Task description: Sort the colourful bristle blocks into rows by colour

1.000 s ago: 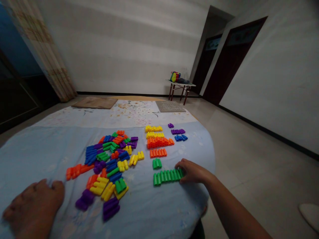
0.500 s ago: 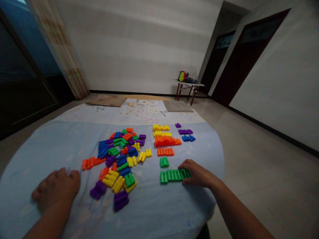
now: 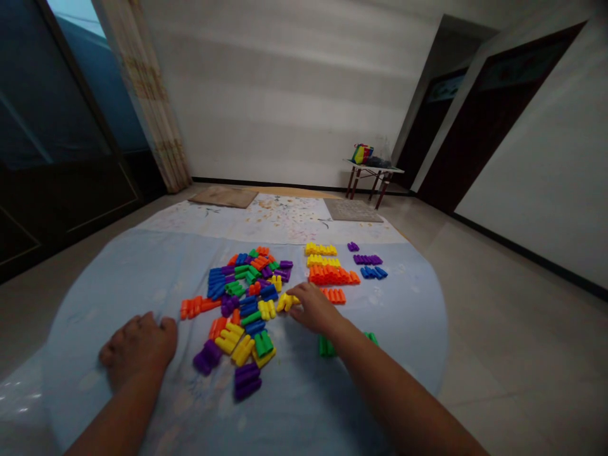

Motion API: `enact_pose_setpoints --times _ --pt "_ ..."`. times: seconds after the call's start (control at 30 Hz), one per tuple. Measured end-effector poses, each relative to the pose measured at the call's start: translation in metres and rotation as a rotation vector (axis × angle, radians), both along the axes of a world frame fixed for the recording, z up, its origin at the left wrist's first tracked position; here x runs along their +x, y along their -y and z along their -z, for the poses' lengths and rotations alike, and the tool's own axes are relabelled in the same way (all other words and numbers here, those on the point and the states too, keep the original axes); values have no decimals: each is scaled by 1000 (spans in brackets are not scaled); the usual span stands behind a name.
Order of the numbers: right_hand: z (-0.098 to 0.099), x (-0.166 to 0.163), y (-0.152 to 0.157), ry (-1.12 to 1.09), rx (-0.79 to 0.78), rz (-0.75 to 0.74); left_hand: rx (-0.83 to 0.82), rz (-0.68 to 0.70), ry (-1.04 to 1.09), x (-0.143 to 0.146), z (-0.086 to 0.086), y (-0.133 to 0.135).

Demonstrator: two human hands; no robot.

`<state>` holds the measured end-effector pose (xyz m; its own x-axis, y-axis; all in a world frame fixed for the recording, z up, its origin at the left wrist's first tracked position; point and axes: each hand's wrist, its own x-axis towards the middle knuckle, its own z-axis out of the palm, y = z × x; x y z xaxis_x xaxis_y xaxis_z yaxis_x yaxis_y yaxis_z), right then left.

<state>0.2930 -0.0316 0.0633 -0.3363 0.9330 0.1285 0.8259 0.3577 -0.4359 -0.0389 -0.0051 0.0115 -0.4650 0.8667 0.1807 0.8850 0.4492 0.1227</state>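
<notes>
Yellow block (image 3: 284, 302): small, ribbed, a few rounded tubes joined side by side.
Pose: lying flat on the blue cloth (image 3: 118, 278), tubes slanted toward its far edge.
Place: near the cloth's middle, well clear of every edge.
Contact: fingertips of my right hand (image 3: 316, 308) touch it.

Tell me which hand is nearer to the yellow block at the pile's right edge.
Right. The right hand has its fingertips at the yellow block; the left hand lies on the cloth beyond the pile.
</notes>
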Motion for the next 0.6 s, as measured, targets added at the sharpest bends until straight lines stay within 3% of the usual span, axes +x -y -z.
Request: enact_pose_setpoints --times 0.2,0.43,0.6 --pt "10 -8 -21 161 3 -92 4 6 -10 2 -3 3" --pt "16 -10 -1 184 24 84 -56 15 -4 4 -11 4" --pt "15 -4 5 177 -7 1 -54 38 33 -7 1 -2"
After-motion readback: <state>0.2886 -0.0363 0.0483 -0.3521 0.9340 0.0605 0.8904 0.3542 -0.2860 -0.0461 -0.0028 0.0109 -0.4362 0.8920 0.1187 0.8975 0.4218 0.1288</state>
